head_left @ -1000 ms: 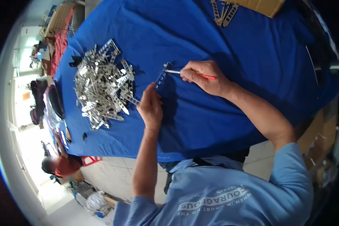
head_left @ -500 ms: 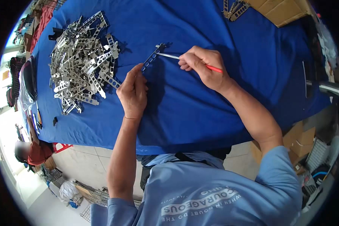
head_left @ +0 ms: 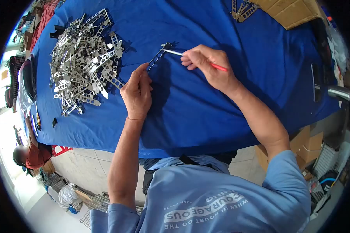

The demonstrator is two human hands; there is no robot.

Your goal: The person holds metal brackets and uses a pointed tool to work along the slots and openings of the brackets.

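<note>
Left hand (head_left: 136,97): fingers pinched shut on near end of perforated metal strip (head_left: 156,59). Strip angles up-right over blue-cloth surface (head_left: 190,112), ahead of left hand, between pile and right hand. Right hand (head_left: 215,75): fingers closed around thin red-handled tool (head_left: 174,52), tip at strip's far end; contact unclear. Small black piece (head_left: 55,122) near left edge of cloth. Heap of perforated metal parts (head_left: 83,62) left of strip. Far right: few metal parts (head_left: 245,10) just beside cardboard box (head_left: 291,12). Person in red top (head_left: 39,156) off to left, beyond cloth edge.
</note>
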